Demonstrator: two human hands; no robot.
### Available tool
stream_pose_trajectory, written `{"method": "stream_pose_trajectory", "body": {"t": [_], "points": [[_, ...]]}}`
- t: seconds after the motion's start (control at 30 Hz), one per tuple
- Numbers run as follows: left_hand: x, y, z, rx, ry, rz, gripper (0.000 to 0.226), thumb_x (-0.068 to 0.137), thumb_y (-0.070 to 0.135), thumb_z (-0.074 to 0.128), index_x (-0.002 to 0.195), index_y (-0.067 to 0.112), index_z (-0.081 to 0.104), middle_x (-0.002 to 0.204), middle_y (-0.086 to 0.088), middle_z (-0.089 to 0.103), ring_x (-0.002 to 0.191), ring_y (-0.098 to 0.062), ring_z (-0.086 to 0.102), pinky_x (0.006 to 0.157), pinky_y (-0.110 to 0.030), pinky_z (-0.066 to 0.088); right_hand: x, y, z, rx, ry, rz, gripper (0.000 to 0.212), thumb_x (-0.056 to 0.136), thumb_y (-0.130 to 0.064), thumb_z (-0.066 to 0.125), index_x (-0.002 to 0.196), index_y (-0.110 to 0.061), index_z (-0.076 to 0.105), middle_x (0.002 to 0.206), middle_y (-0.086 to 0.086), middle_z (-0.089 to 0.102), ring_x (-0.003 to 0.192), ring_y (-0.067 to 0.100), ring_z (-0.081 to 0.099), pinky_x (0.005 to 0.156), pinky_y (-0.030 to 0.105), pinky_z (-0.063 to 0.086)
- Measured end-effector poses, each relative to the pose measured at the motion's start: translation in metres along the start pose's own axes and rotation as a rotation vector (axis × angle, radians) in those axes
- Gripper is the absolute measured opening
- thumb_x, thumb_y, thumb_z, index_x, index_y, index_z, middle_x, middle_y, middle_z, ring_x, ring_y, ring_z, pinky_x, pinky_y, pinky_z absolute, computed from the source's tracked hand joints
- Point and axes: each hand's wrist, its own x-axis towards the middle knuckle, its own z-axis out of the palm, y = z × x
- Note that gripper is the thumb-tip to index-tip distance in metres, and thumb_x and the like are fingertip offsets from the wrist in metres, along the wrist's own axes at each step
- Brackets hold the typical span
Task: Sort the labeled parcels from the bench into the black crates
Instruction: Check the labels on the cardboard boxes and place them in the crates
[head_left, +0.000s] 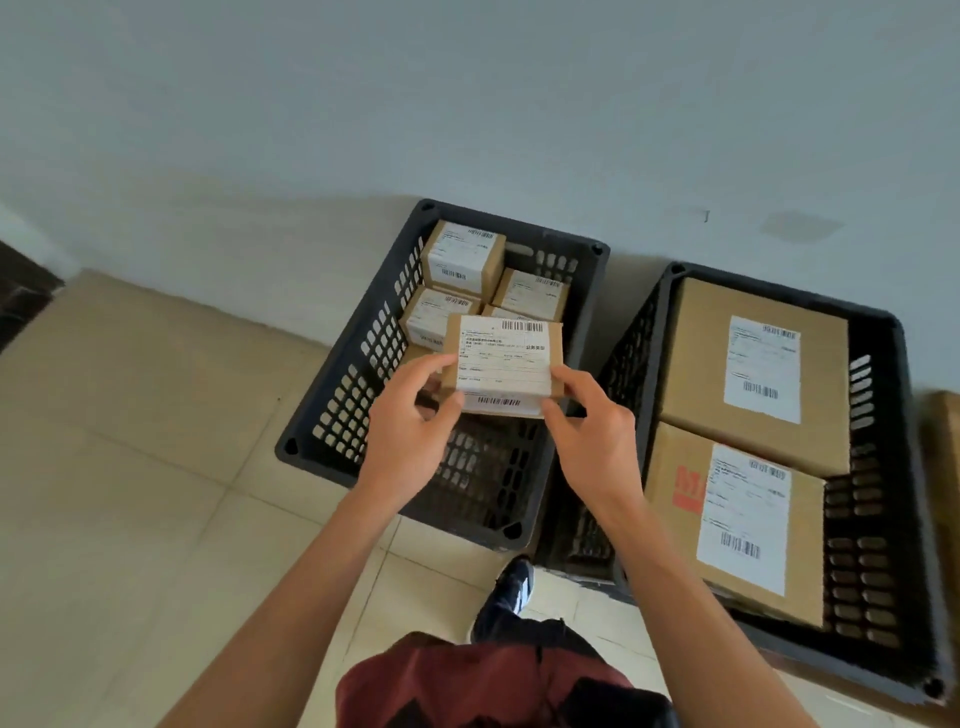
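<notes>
I hold a small brown parcel (503, 358) with a white barcode label over the left black crate (332, 415). My left hand (415, 421) pinches its left edge and my right hand (592, 431) pinches its right edge. Several small labeled parcels (462, 257) lie in the far half of that crate; its near half shows bare mesh. The right black crate (878, 415) holds two large labeled boxes, one far (753, 369) and one near (737, 519).
Both crates stand on a beige tiled floor against a pale wall. My shoe (511, 587) is on the floor between the crates' near corners. A brown cardboard edge (943, 467) shows at the far right. Open floor lies to the left.
</notes>
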Motion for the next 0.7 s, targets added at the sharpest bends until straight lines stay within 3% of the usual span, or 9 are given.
{"method": "stream_pose_trajectory", "body": {"t": [0.17, 0.27, 0.37, 0.5, 0.63, 0.7], "points": [[0.033, 0.0, 0.009, -0.024, -0.055, -0.043, 0.044, 0.099, 0.011, 0.068, 0.137, 0.03, 0.059, 0.136, 0.014, 0.059, 0.113, 0.017, 0.055, 0.084, -0.006, 0.05, 0.024, 0.001, 0.0, 0.012, 0.024, 0.015, 0.043, 0.104, -0.019, 0.062, 0.146, -0.027, 0.055, 0.13, -0.018, 0.064, 0.089, 0.002, 0.071, 0.081, 0.02, 0.06], [0.055, -0.006, 0.014, -0.02, -0.092, -0.068, 0.044, 0.099, 0.016, 0.067, 0.138, 0.033, 0.057, 0.138, 0.015, 0.058, 0.119, 0.013, 0.054, 0.091, -0.009, 0.05, 0.04, 0.003, 0.002, 0.041, 0.016, 0.052, 0.043, 0.106, -0.014, 0.057, 0.148, -0.027, 0.053, 0.134, -0.012, 0.065, 0.098, 0.004, 0.069, 0.081, 0.02, 0.059], [0.083, -0.014, 0.019, 0.016, -0.132, -0.052, 0.041, 0.1, 0.017, 0.066, 0.138, 0.028, 0.059, 0.139, 0.016, 0.057, 0.118, 0.018, 0.05, 0.092, -0.005, 0.046, 0.061, 0.002, 0.007, 0.052, -0.006, 0.074, 0.047, 0.107, -0.011, 0.054, 0.151, -0.028, 0.048, 0.135, -0.012, 0.062, 0.094, -0.001, 0.064, 0.081, 0.013, 0.056], [0.122, -0.032, 0.031, 0.056, -0.204, -0.015, 0.04, 0.099, 0.018, 0.067, 0.139, 0.025, 0.062, 0.14, 0.014, 0.058, 0.122, -0.001, 0.058, 0.104, -0.032, 0.054, 0.088, 0.001, 0.022, 0.074, 0.008, 0.079, 0.049, 0.106, -0.009, 0.055, 0.15, -0.029, 0.046, 0.14, -0.014, 0.059, 0.121, 0.007, 0.062, 0.105, 0.023, 0.052], [0.155, -0.05, 0.047, 0.091, -0.283, -0.007, 0.045, 0.099, 0.02, 0.067, 0.143, 0.023, 0.06, 0.147, 0.008, 0.052, 0.136, -0.009, 0.05, 0.111, -0.044, 0.05, 0.114, 0.002, 0.038, 0.098, 0.076, 0.123, 0.052, 0.105, -0.007, 0.056, 0.146, -0.036, 0.045, 0.134, -0.013, 0.058, 0.124, 0.008, 0.062, 0.101, 0.027, 0.057], [0.168, -0.056, 0.054, 0.131, -0.32, 0.016, 0.048, 0.1, 0.022, 0.066, 0.147, 0.02, 0.057, 0.151, 0.003, 0.048, 0.141, -0.012, 0.045, 0.114, -0.045, 0.047, 0.129, 0.007, 0.047, 0.088, 0.109, 0.148, 0.051, 0.105, -0.008, 0.056, 0.149, -0.029, 0.045, 0.138, -0.01, 0.057, 0.128, 0.009, 0.059, 0.103, 0.029, 0.056]]}}
